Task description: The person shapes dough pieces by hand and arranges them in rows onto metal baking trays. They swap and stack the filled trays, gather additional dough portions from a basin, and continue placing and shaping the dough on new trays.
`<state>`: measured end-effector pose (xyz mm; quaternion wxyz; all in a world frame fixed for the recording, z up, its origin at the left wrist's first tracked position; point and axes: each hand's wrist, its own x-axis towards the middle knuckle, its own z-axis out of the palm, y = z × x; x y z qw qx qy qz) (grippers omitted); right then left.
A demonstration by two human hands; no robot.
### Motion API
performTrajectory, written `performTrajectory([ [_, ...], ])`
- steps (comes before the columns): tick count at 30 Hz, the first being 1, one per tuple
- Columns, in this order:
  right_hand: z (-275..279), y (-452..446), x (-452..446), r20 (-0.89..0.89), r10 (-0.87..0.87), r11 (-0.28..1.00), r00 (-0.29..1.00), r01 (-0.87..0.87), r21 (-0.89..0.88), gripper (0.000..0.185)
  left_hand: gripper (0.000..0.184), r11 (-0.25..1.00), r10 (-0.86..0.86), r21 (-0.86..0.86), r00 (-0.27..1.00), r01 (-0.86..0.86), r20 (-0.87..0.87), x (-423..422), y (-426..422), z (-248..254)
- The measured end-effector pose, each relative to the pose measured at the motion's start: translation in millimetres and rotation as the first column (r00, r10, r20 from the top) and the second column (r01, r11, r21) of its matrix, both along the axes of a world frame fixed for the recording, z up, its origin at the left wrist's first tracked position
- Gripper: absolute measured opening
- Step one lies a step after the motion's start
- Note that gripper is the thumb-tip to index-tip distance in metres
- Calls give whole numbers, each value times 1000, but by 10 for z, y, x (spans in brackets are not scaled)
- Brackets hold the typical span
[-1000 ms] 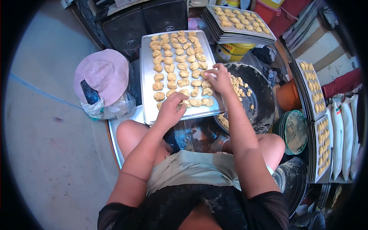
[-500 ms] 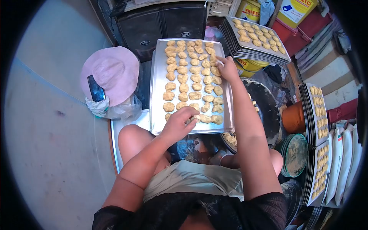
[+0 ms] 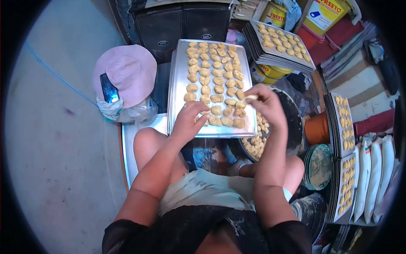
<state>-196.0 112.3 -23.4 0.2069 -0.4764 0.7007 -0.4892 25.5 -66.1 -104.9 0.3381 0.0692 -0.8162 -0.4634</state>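
A metal baking tray (image 3: 179,84) rests in front of me, with rows of small yellowish dough pieces (image 3: 218,89) on it. At the tray's right edge my right hand (image 3: 269,105) pinches a dough piece (image 3: 251,97) between thumb and fingers, just above the tray. My left hand (image 3: 189,121) is at the lower left of the tray, its curled thumb and fingers around a dough piece (image 3: 206,113) in the rows. The hand partly hides the pieces under it. More loose dough pieces (image 3: 255,146) lie in a wide dark pan (image 3: 294,127) to the right, partly behind my right arm.
Stacked trays of dough pieces (image 3: 279,39) stand at the back right; further stacks (image 3: 343,122) stand at far right. Near them are an orange pot (image 3: 316,128) and green-rimmed round sieves (image 3: 320,166). On the left sits a pink hat (image 3: 127,74) with a phone (image 3: 109,89).
My right hand has come from the tray's upper right down toward me and now holds a dough piece. My left hand has shifted slightly up and left. The view has moved a little.
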Motion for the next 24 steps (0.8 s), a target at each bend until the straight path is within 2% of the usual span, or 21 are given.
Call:
performTrajectory([
  [1,31,140,-132,-185,-82,994,979,93,49,25,26,946,29,-324,998,-9,57,12,-22,10],
  [2,32,236,-149,-471,-172,963,865,248,104,23,23,957,24,-290,993,11,117,-8,44,34],
  [3,30,332,-138,-716,-208,907,666,405,114,22,25,939,44,-343,986,13,158,-30,112,16],
  [4,86,314,-83,-687,-155,883,710,411,226,20,26,917,68,-399,978,16,195,-62,166,-39],
  [5,-17,257,-23,-642,-114,935,758,300,188,19,28,889,99,-458,970,16,224,-107,205,-96],
  [6,-338,194,-10,-554,-52,990,831,116,82,21,26,884,116,-468,967,3,225,-152,242,-181],
  [7,-532,135,132,-421,46,990,906,14,137,25,24,866,140,-500,961,-2,238,-186,276,-259],
  [8,-711,103,276,-595,133,979,793,-13,202,32,22,846,169,-534,955,-12,245,-228,292,-323],
  [9,-818,94,437,-740,159,973,654,22,229,35,21,823,203,-567,946,-25,252,-262,297,-359],
  [10,-920,84,488,-789,140,978,599,41,204,35,21,811,225,-585,937,-29,266,-276,302,-375],
  [12,-1028,87,508,-746,102,981,658,57,185,34,21,788,277,-614,914,-41,296,-279,334,-378],
  [15,-1071,117,428,-718,67,990,692,45,136,37,21,753,320,-649,922,-108,218,-227,400,-365],
  [17,-1071,149,381,-681,41,991,731,59,122,37,21,757,294,-644,936,-105,193,-275,415,-308],
  [19,-947,205,345,-565,31,989,825,58,138,36,22,752,262,-654,946,-77,191,-451,396,-255],
  [22,-917,238,215,-384,37,978,923,45,202,34,12,752,293,-659,894,4,338,-713,426,-71],
  [24,-1070,205,104,-367,52,981,929,21,192,32,11,759,270,-645,859,87,435,-869,373,-27],
])
